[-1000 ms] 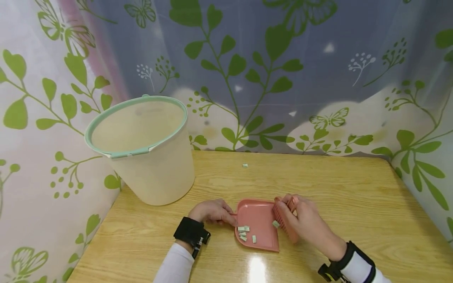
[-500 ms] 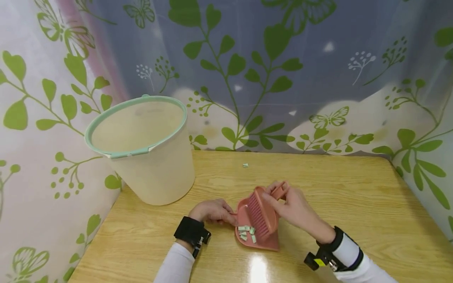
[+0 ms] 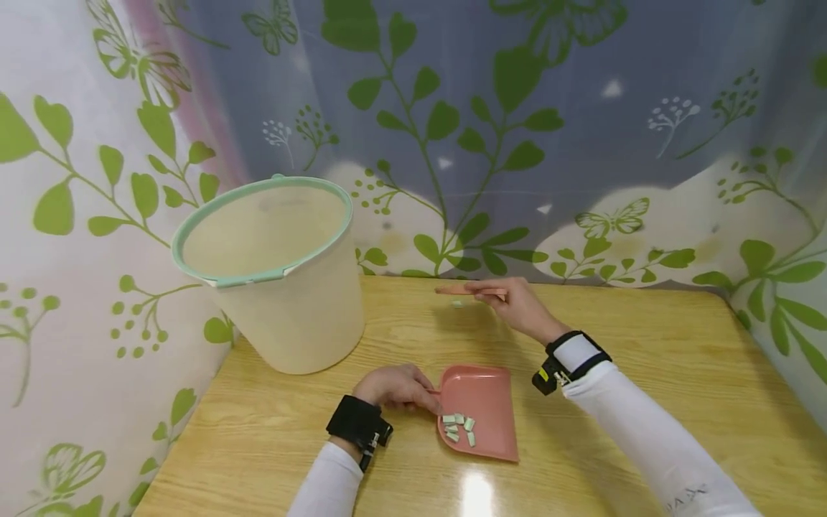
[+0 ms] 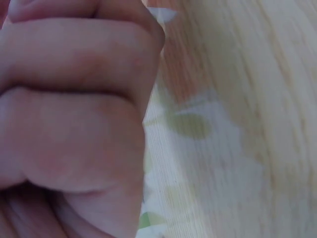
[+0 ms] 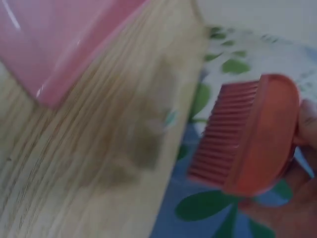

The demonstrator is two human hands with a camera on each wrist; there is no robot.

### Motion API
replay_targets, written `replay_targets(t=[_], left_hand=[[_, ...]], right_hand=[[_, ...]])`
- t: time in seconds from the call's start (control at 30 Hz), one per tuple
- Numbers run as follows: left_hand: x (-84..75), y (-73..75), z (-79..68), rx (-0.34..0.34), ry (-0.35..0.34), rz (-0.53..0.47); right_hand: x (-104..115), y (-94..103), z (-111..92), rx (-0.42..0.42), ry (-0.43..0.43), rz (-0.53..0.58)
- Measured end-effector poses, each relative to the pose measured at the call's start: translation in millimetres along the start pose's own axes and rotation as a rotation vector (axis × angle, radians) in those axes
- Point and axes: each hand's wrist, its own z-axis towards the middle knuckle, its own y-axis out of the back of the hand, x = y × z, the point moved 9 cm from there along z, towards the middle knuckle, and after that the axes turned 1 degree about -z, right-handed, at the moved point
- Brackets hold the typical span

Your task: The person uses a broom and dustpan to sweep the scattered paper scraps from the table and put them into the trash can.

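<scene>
My left hand [image 3: 402, 388] grips the short handle of a pink dustpan [image 3: 486, 402], which lies on the wooden table. Several small pale green pieces [image 3: 469, 424] are gathered in the pan near its handle side. Toward the far edge of the table, my right hand [image 3: 515, 305] holds a small pink brush [image 3: 454, 290] raised above the surface. Its bristles [image 5: 223, 134] show in the right wrist view. One loose green piece [image 3: 457, 304] lies on the table just below the brush. In the left wrist view, curled fingers [image 4: 74, 129] fill the left side.
A large cream bucket [image 3: 310, 316] with a mint green rim stands at the back left of the table [image 3: 614, 345]. Behind the table hangs a curtain [image 3: 413, 143] printed with leaves and butterflies, close along the far edge.
My right hand has lifted the brush off the dustpan and carried it to the far edge, over the loose piece. Another green piece has joined those in the pan. The left hand keeps its hold.
</scene>
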Motion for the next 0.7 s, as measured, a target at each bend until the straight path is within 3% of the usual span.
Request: replay_targets(t=[0.17,0.37,0.6,0.7], left_hand=[[-4.0,-4.0,2.8,0.009,0.0,-0.014],[-6.5,-4.1,3.8,0.009,0.015,0.008],[-1.4,-1.3,2.2,-0.017,0.032,0.034],[2.3,0.1,0.8,-0.032,0.041,0.039]], right_hand=[[-18.0,-14.6,10.3,0.046,0.057,0.006],[-20.0,-26.3,12.6,0.132,0.148,0.05],[-27.5,-20.1,-2.9,0.266,0.035,-0.001],[-26.0,-12.6,-14.0,0.308,0.056,0.002]])
